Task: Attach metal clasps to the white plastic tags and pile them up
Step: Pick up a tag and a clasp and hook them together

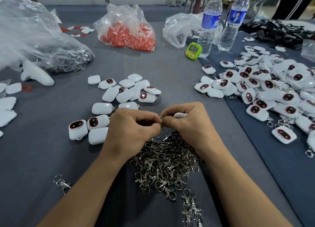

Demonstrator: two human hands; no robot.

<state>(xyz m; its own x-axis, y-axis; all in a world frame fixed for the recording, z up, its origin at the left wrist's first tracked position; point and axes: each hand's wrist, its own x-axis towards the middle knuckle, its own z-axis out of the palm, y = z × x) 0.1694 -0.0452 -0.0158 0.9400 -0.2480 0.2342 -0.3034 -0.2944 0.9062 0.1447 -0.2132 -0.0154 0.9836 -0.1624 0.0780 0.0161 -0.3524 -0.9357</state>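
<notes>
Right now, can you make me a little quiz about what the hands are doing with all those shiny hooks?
1. True or false: the loose clasp pile lies under the wrists.
2. Where do the tags with clasps already on them pile up? A) on the person's right B) inside the red bag
3. What small white thing shows in the right hand?

Key: 1 true. 2 A. 3 A white tag; the left hand and the right pinch a metal clasp between them.

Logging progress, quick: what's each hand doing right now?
Left hand: closed, pinching the silver metal clasp.
Right hand: closed on the same clasp's ring, white plastic tag tucked under its fingers.
</notes>
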